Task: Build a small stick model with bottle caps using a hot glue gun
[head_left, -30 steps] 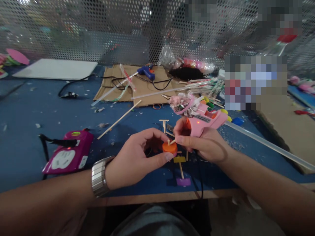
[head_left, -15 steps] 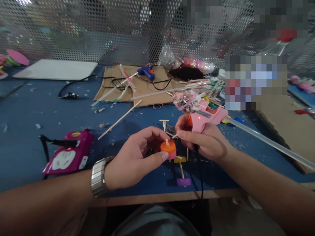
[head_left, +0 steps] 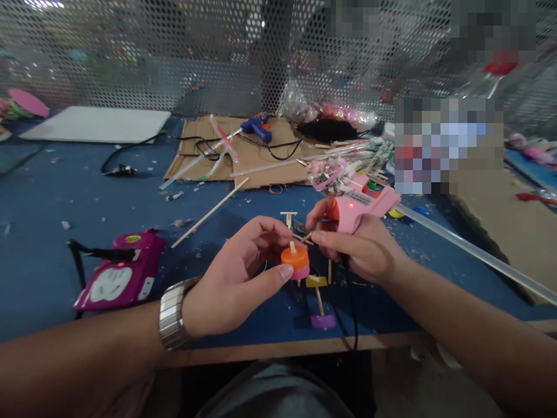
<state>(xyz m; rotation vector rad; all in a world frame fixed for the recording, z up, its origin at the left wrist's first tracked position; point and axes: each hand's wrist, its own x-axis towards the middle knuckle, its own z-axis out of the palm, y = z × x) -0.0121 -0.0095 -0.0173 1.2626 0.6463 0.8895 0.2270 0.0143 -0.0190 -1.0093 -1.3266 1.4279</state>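
Note:
My left hand [head_left: 237,276], with a metal watch [head_left: 172,313] on the wrist, pinches an orange bottle cap [head_left: 295,258] that has a short wooden stick standing in its top and a pink piece under it. My right hand [head_left: 354,247] grips a pink glue gun [head_left: 363,204] with a clear glue stick [head_left: 474,249] trailing from its back, and its fingertips also pinch a small wooden stick just right of the cap. Below the cap stand small stick pieces with a yellow tab [head_left: 317,281] and a purple base [head_left: 323,321].
A magenta device [head_left: 119,278] with a black strap lies left on the blue table [head_left: 52,232]. Cardboard [head_left: 243,154] at the back carries a blue glue gun [head_left: 256,125] and cables. Long sticks, straws and coloured caps [head_left: 369,157] pile behind my right hand. A perforated metal screen closes the back.
The pink glue gun and my right hand have drawn back and up from the orange cap. The cap has shifted slightly left and up in my left hand.

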